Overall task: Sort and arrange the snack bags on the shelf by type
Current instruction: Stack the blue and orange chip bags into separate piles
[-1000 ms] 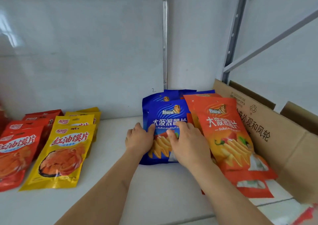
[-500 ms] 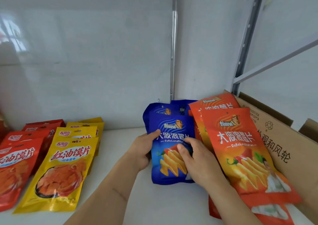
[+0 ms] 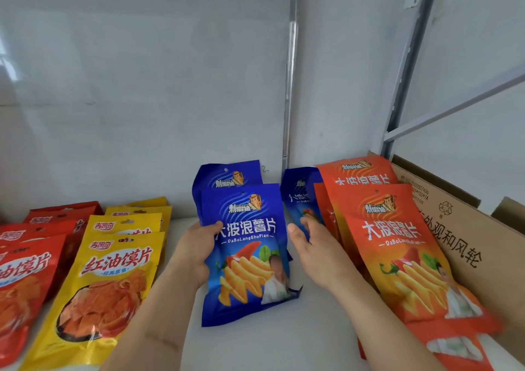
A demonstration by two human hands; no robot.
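My left hand (image 3: 196, 251) grips the left edge of a blue chip bag (image 3: 250, 257), thumb on its front; the bag's lower end rests on the white shelf (image 3: 284, 336). A second blue bag (image 3: 227, 176) stands right behind it against the back wall. My right hand (image 3: 315, 254) is to the right of the held bag, apart from it, fingers loosely bent and touching a third blue bag (image 3: 298, 197) at the back. Orange chip bags (image 3: 397, 242) lie stacked further right, overlapping each other.
On the left lie rows of yellow bags (image 3: 108, 279) and red bags (image 3: 25, 271). A brown cardboard box (image 3: 460, 228) stands at the far right behind the orange bags. A grey metal upright (image 3: 409, 66) rises at the back right.
My right hand has let go of the front blue bag and moved right to the blue bag behind. My left hand alone now holds the front bag, shifted left.
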